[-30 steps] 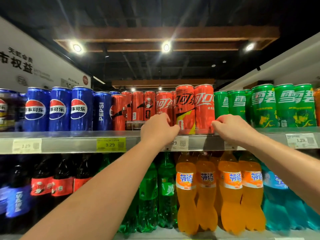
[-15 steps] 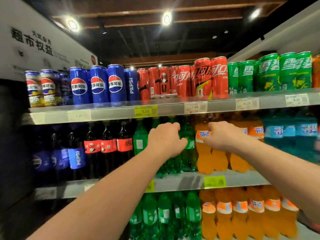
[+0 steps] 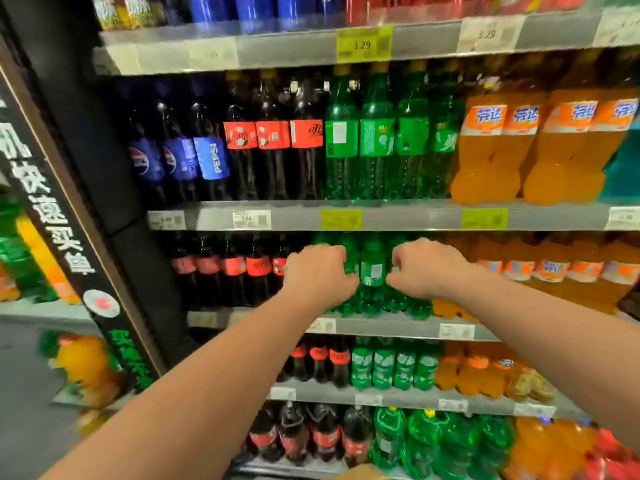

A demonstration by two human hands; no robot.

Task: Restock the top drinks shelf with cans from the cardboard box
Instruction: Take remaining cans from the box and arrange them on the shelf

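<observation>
The top drinks shelf (image 3: 277, 48) runs along the upper edge of the head view, where only the lower parts of the blue cans (image 3: 242, 8) and red cans (image 3: 433, 3) show. My left hand (image 3: 317, 275) and my right hand (image 3: 426, 268) hang side by side in the air, well below that shelf. They are in front of small green bottles (image 3: 372, 271) two shelves down. Both hands have loosely curled fingers and hold nothing. A tan cardboard edge (image 3: 356, 474) peeks in at the bottom; the rest of the box is out of view.
Below the top shelf, several shelves hold dark cola bottles (image 3: 273, 143), green bottles (image 3: 377, 140) and orange bottles (image 3: 491, 147). A black pillar with white lettering (image 3: 52, 216) stands at the left. Price tags line the shelf rails.
Both hands left the red cans on the top shelf and dropped, empty, to the third shelf's height. The camera tilted down, so the top shelf slid to the frame's upper edge.
</observation>
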